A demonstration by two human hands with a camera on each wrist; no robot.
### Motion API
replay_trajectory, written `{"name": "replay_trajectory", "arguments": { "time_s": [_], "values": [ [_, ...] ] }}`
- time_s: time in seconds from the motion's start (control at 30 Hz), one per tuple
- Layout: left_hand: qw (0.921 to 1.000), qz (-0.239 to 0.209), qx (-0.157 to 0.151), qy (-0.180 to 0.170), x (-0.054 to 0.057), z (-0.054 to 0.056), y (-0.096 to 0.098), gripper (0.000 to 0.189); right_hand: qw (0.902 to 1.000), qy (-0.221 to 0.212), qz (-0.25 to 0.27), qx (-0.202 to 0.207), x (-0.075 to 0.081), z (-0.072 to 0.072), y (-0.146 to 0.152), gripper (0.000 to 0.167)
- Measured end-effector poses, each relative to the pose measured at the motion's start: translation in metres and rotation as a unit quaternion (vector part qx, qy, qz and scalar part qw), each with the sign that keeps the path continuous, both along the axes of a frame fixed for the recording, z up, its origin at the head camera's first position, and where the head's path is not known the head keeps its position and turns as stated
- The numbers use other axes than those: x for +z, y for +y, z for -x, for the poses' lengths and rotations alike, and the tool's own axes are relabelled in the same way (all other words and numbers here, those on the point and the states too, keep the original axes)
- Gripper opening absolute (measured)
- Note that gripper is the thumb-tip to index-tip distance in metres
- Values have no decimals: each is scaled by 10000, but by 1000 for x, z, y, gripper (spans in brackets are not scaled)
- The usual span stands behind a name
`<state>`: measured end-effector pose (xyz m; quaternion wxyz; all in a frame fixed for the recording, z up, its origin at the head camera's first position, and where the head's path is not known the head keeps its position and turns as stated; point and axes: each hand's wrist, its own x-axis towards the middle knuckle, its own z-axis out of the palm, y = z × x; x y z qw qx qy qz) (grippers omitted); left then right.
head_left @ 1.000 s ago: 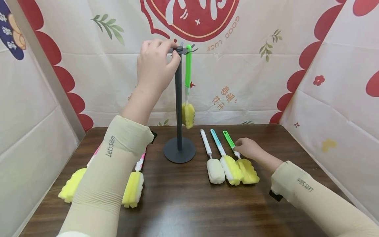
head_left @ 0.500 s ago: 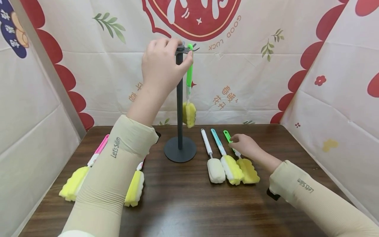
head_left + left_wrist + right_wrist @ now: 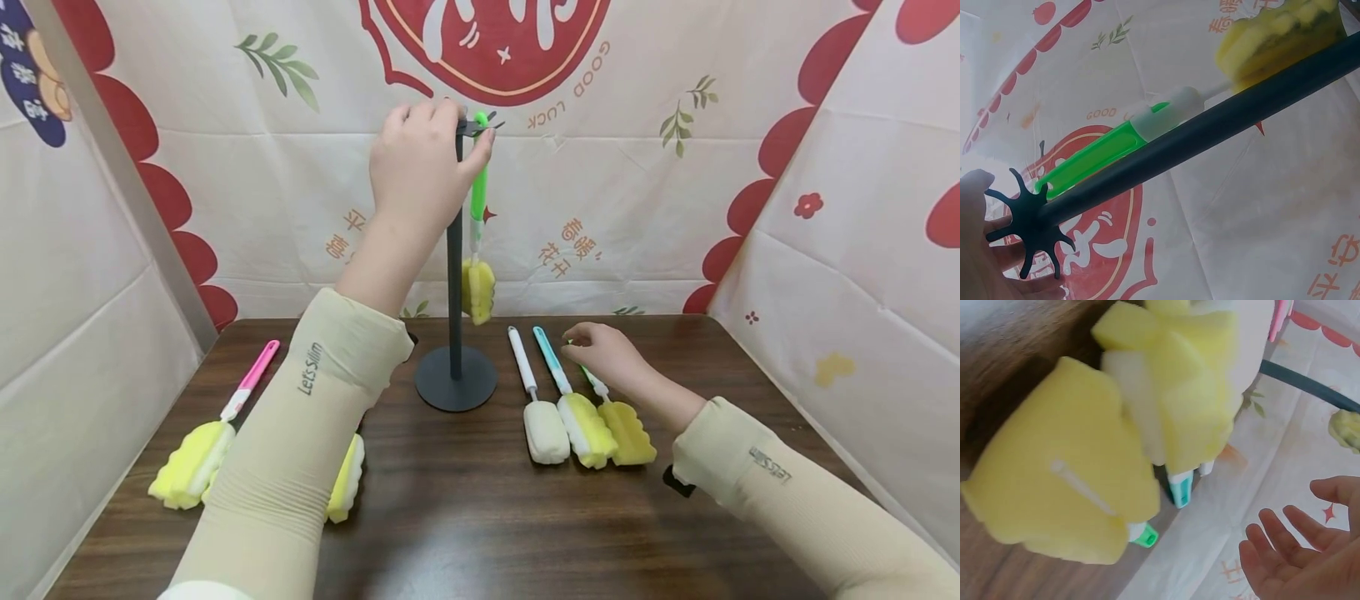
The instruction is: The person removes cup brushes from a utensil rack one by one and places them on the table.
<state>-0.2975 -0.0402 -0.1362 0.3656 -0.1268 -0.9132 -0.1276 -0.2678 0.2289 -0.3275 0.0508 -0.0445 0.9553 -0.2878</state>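
Observation:
My left hand (image 3: pixel 416 167) grips the top of the black hook stand (image 3: pixel 455 275), with fingers over its far side and thumb beside a hook on the right. In the left wrist view the fingers (image 3: pixel 1013 253) show behind the curved hooks (image 3: pixel 1029 215). From one hook hangs a green-handled sponge brush (image 3: pixel 478 287), its yellow head down. My right hand (image 3: pixel 603 350) hovers at the handle end of another green-handled brush (image 3: pixel 628 433) lying on the right; in the right wrist view its fingers (image 3: pixel 1272 537) are loosely bent around nothing.
A white brush (image 3: pixel 547 433) and a blue-handled brush (image 3: pixel 588 432) lie beside the green one. On the left is a pink-handled brush (image 3: pixel 191 462); another sponge head (image 3: pixel 347 483) is partly behind my left sleeve. Printed cloth (image 3: pixel 637 208) rises behind the wooden table (image 3: pixel 465 533).
My left hand has shifted right across the stand's top, its thumb now at the right side. The right hand has slid up from the green brush's neck to its handle end.

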Motion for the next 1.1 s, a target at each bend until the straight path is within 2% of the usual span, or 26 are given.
{"name": "replay_trajectory", "arguments": {
  "time_s": [0.23,0.53,0.73,0.93,1.1],
  "values": [
    [9991,169,-2,395,-2,5,3,53,9999,128,12,84,9,3,-12,37],
    [9982,108,-237,546,-4,8,3,46,9982,419,435,52,21,3,-31,35],
    [9979,30,-352,545,-4,10,4,45,9969,577,519,105,24,3,-39,33],
    [9985,-126,-390,356,-4,11,3,47,9953,736,607,171,32,5,-46,34],
    [9967,-407,-644,263,-5,12,1,43,9929,846,809,191,40,5,-51,35]
  ]
}}
